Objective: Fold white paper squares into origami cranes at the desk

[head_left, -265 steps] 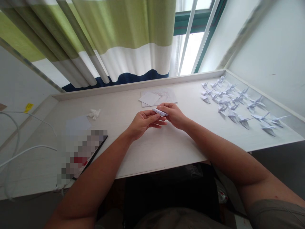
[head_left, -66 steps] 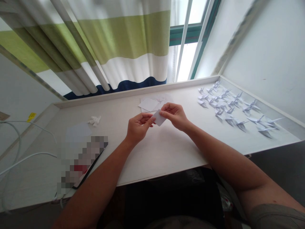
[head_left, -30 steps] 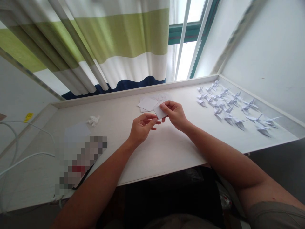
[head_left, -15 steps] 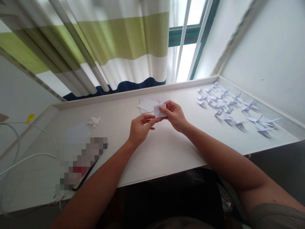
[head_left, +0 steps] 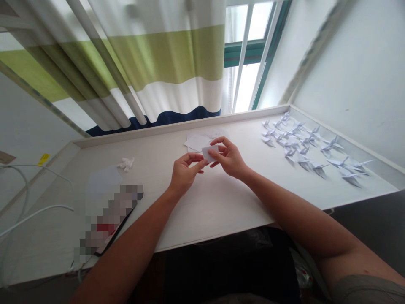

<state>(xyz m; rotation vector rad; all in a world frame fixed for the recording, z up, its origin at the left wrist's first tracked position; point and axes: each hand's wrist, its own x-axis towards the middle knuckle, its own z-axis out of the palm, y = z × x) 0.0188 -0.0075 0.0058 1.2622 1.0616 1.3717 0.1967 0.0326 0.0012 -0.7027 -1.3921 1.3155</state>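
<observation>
A small folded white paper [head_left: 209,153] is held above the middle of the white table [head_left: 209,202] between both hands. My left hand [head_left: 184,172] pinches its lower left edge with thumb and fingers. My right hand [head_left: 228,157] grips its right side, fingers curled over the top. Just behind the hands lies a small stack of flat white paper sheets [head_left: 198,142].
Several folded white paper cranes [head_left: 303,145] stand in rows at the right of the table. A crumpled white scrap [head_left: 125,163] and a pale sheet [head_left: 103,179] lie at the left, beside a blurred flat object [head_left: 106,219]. White cables [head_left: 19,215] run at the far left. A striped curtain [head_left: 136,71] hangs behind.
The folded paper has been turned and drawn closer between the two hands. Both hands stay in the same spot over the table; the view shifted slightly.
</observation>
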